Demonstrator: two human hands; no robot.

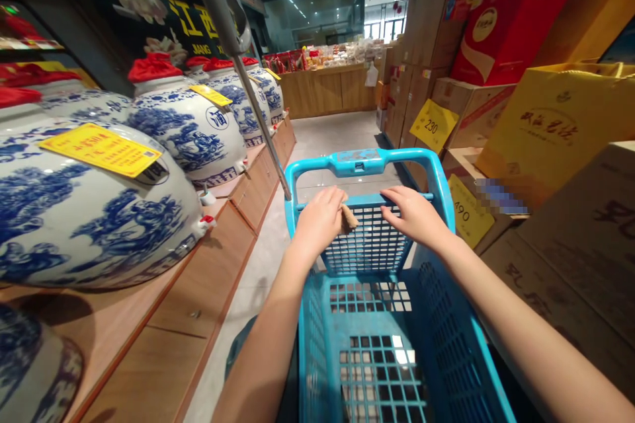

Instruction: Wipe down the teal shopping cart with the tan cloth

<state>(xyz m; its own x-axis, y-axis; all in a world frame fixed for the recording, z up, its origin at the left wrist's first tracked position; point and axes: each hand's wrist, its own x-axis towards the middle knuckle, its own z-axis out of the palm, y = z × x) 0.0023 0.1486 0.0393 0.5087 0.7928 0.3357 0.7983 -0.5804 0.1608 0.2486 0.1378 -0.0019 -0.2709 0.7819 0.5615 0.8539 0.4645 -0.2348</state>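
A blue plastic shopping basket [370, 330] with gridded walls fills the lower middle, its raised handle [364, 160] at the far end. My left hand [321, 221] rests at the left of the far rim, fingers closed around a small tan cloth [349, 217], which pokes out on the right. Part of that cloth is hidden by the hand. On the right side of the same rim lies my right hand [413, 211], its fingers stretched out and slightly apart, touching the crossbar. Through the basket's bottom grid, the floor shows.
Large blue-and-white jars [198, 125] with red cloth tops stand on a wooden cabinet [163, 344] at left. A grey pole [255, 99] slants down to the basket. Stacked cartons [560, 291] and a yellow bag [555, 125] line the right. A wooden counter [322, 91] closes the aisle's far end.
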